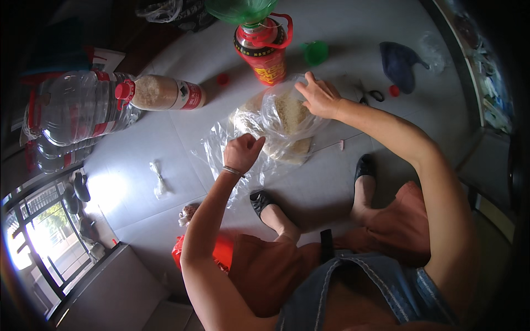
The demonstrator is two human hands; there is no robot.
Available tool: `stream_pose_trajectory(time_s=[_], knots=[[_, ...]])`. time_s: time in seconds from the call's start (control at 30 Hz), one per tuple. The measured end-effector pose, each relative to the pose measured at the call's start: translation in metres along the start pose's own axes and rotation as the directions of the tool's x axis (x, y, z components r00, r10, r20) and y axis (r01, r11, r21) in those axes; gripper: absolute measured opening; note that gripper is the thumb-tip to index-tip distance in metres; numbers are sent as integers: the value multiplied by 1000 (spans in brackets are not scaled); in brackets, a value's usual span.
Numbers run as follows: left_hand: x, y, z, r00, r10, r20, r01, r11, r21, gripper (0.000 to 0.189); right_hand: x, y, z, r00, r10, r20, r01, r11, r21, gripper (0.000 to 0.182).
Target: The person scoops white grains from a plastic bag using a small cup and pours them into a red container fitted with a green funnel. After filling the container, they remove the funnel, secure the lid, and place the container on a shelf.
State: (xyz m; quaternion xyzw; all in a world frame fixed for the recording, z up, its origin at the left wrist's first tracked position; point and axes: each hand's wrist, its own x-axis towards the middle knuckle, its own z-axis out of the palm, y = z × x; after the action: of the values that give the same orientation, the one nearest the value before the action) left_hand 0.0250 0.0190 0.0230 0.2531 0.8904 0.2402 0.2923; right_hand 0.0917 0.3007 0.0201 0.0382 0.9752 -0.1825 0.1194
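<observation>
A clear plastic bag of pale grain, which looks like rice (290, 113), lies on the tiled floor with its mouth spread open. My left hand (243, 153) is closed at the near left edge of the bag, apparently pinching its film. At the bag's far right rim is my right hand (319, 96), fingers partly spread; whether they pinch the film is unclear. Just beyond the bag stands a red container with a handle (265, 62), and a green transparent funnel (242, 10) sits in its mouth.
Left are a grain-filled bottle (165, 93) and large clear plastic bottles (78, 107). A small green funnel (316, 53), scissors (376, 96), a dark cloth (397, 66) and red caps (393, 91) lie on the far floor. A red bag (222, 252) is beside my leg.
</observation>
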Motion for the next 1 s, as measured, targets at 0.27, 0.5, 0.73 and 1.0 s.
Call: stream_pose_trajectory(time_s=[0.27, 0.5, 0.73, 1.0], knots=[[7, -60, 67, 898, -353, 262, 438, 772, -461, 42, 12, -17, 37, 993, 49, -103, -43, 997, 57, 48], [18, -54, 77, 876, -352, 329, 482, 665, -570, 31, 13, -51, 66, 991, 20, -129, 3, 983, 182, 49], [19, -51, 79, 906, -315, 282, 418, 767, -486, 24, 9, -55, 96, 999, -24, -24, 33, 860, 509, 51], [14, -73, 80, 925, -202, 323, 341, 817, -465, 30, 2, 3, 51, 824, -154, 546, -533, 119, 838, 44]])
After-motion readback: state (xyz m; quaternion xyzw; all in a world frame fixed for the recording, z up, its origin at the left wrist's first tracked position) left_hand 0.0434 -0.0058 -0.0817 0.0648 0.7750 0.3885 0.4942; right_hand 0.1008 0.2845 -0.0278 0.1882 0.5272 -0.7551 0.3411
